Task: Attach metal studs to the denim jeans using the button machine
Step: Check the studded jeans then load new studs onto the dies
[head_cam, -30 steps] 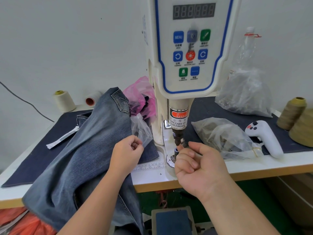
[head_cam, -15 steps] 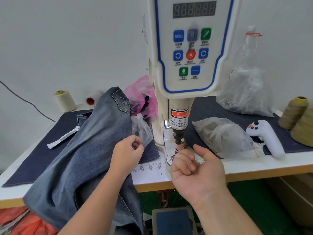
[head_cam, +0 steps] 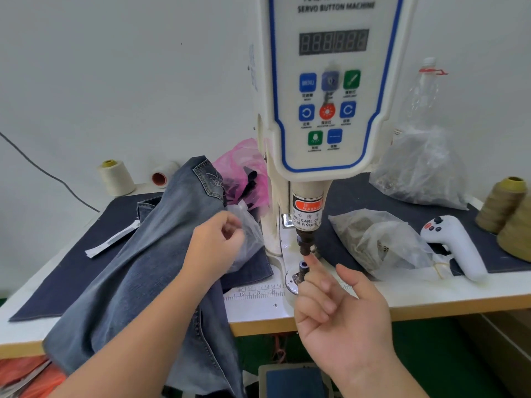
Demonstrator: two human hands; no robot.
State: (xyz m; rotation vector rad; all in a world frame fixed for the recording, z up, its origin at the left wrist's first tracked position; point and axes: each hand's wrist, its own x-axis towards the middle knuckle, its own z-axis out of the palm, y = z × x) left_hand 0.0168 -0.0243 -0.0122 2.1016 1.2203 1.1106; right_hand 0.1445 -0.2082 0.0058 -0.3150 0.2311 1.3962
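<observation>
no stud looked set yet: the jeans [head_cam: 161, 254] lay left of the machine [head_cam: 324, 110], off its die [head_cam: 302, 267], left hand [head_cam: 215, 248] loosely curled over them, right hand [head_cam: 342, 320] open-fingered at the die, holding nothing.

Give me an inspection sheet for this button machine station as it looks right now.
Surface: white table with a dark cloth mat.
Job's things: jeans draped left of the button machine, not under its punch.
Clutter: plastic bags, thread cones, white handheld controller.
Hands: left hand loosely curled above the jeans; right hand open, forefinger at the lower die.
Cables: one dark cable on the wall.
Surroundings: foot pedal below.
</observation>
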